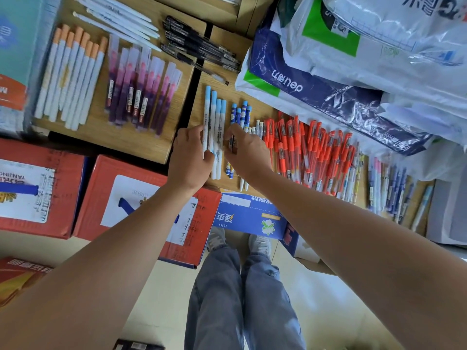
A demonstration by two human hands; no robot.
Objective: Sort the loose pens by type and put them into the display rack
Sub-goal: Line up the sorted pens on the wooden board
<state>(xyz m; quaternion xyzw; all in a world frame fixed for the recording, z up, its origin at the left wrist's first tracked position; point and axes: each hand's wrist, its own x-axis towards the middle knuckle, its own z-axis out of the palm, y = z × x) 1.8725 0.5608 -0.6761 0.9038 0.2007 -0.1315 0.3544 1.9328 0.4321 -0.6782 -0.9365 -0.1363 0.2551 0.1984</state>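
Pens lie sorted in groups across your wooden worktop [141,145]. Your left hand [190,157] has its fingers curled around the near ends of the white pens with light blue caps [214,114], thumb pressing their right side. Your right hand [246,152] sits just beside it, fingers narrowed onto the blue patterned pens [240,113]. Right of that hand lies the crowd of red gel pens [316,155], then a mixed loose heap [394,190] at the near right. Far left rest the orange-capped white pens [73,74], the purple pens [141,89] and, beyond them, the black gel pens [199,49].
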